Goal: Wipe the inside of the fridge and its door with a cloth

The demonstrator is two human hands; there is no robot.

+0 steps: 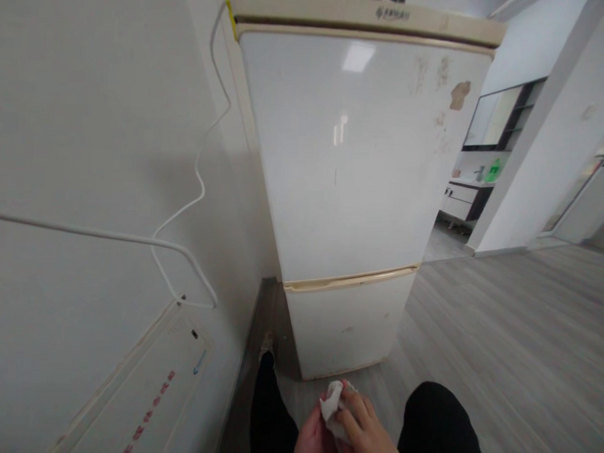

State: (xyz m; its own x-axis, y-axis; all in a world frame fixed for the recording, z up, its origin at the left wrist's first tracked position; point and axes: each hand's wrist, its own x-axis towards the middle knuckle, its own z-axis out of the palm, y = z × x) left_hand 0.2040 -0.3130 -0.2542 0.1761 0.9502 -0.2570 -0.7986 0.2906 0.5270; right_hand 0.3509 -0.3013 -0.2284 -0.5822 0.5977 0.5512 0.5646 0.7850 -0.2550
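Note:
Low in the head view, my left hand (316,437) and my right hand (366,426) are close together between my knees. Both are closed on a crumpled white tissue or cloth (331,401); I cannot tell which of the two it is. The fingers of the right hand lie over it, while the left hand's fingers are partly hidden behind it. Just beyond the hands stands a white two-door refrigerator (344,175) with beige trim, both doors shut. Brownish stains (459,94) mark the upper right of its top door.
A white cable (199,175) hangs along the left wall, above a panel (159,387) with red lettering. Grey wood-look floor (518,316) spreads to the right. A vanity (461,199) with a green bottle (493,170) and a mirror stands behind. My black-clad legs (438,426) flank the hands.

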